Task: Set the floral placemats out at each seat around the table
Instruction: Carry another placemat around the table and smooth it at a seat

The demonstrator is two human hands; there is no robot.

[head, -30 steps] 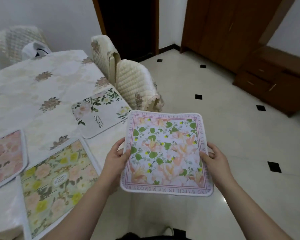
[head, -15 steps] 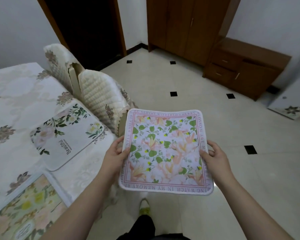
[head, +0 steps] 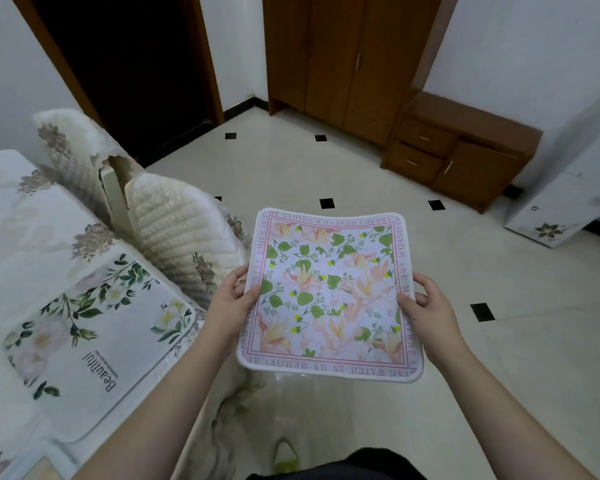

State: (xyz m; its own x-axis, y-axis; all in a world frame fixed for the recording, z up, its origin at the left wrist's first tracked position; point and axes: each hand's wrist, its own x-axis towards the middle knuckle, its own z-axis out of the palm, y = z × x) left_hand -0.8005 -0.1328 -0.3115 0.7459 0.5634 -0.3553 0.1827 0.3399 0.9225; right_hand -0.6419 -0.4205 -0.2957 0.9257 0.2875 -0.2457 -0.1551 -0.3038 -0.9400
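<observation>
Both hands have carried the pink placemat (head: pixel 329 296) further past the table (head: pixel 21 237) corner; left hand (head: pixel 229 306) and right hand (head: pixel 426 310) fingers pinch its side edges.

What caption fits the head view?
Both hands hold a pink placemat over the floor, beside the table.

Two chair backs (head: pixel 174 237) crowd the table edge (head: pixel 174 355), open floor (head: pixel 499 358) ahead and right — cabinet (head: pixel 465 161) far off.
</observation>
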